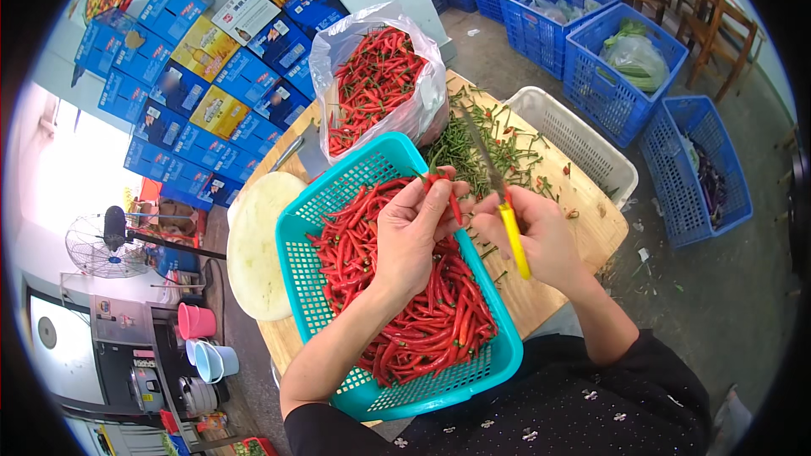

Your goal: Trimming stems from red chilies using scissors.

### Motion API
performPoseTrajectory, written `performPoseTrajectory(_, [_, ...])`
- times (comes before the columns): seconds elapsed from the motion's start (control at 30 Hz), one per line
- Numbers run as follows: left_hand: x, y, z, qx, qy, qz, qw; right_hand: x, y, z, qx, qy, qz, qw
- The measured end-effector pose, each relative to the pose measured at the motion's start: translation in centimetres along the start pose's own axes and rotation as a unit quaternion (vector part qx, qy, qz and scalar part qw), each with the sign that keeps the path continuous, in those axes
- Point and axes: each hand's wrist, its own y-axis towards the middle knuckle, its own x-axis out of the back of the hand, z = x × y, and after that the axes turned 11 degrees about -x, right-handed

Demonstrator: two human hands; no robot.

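Note:
My left hand pinches a red chilli pepper with a green stem, above a teal plastic basket. A heap of red chillies lies inside the basket, partly hidden by my left forearm. In my right hand is a pair of scissors with yellow handles. Their blades point away from me, over a pile of cut green stems on the wooden tabletop. Whether the blades are parted is unclear. Behind the basket stands an opened clear plastic bag of chillies with stems.
A round pale chopping board lies left of the basket, with a knife behind it. An off-white crate stands beyond the table's right edge. Blue crates of vegetables line the floor. Blue and yellow cartons are stacked behind.

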Motion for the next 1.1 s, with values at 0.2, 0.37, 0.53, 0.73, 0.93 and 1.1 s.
performPoseTrajectory(0.2, [1.0,0.5,0.1,0.005,0.007,0.05,0.999,4.0,-1.7,-2.0,0.02,-0.154,-0.033,0.987])
performPoseTrajectory(0.37, [1.3,0.5,0.6,0.011,0.035,0.057,0.998,5.1,-2.2,-2.9,0.102,-0.302,-0.091,0.943])
performPoseTrajectory(0.53, [0.9,0.5,0.3,0.011,0.071,0.077,0.994,5.7,-1.5,-3.1,0.168,-0.395,-0.154,0.89])
performPoseTrajectory(0.73, [0.9,0.3,0.1,0.006,0.086,0.084,0.993,5.7,-1.3,-2.1,0.181,-0.427,-0.151,0.873])
performPoseTrajectory(0.93, [1.1,0.4,0.1,0.013,0.108,0.1,0.989,5.6,-0.9,-2.2,0.211,-0.427,-0.16,0.865])
performPoseTrajectory(1.1, [1.0,0.3,0.0,0.006,0.127,0.103,0.987,5.6,-1.0,-2.3,0.195,-0.435,-0.143,0.868])
